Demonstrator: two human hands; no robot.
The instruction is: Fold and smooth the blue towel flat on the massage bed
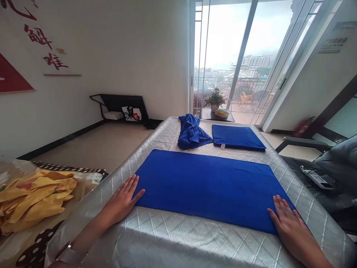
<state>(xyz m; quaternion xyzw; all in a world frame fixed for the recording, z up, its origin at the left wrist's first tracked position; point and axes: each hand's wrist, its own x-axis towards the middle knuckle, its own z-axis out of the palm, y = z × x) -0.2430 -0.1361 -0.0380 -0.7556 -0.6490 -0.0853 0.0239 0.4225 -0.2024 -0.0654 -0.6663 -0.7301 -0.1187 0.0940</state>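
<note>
A blue cloth (206,186) lies flat in a long rectangle across the quilted silver cover (178,227). My left hand (122,199) rests at its left edge, fingers stretched out and the thumb over the near left corner. At the right end my right hand (288,221) lies flat on the cloth near its edge, fingers extended. Beyond it, a neatly folded blue cloth (237,137) with a small white tag sits at the far right. Beside that stack is a crumpled blue cloth (192,132).
Yellow fabric (41,193) lies heaped on bedding at the left. A black chair (312,163) holding a white power strip (318,178) stands at the right. Past the far edge, a small table (206,114) bears a potted plant (215,98) before the glass doors.
</note>
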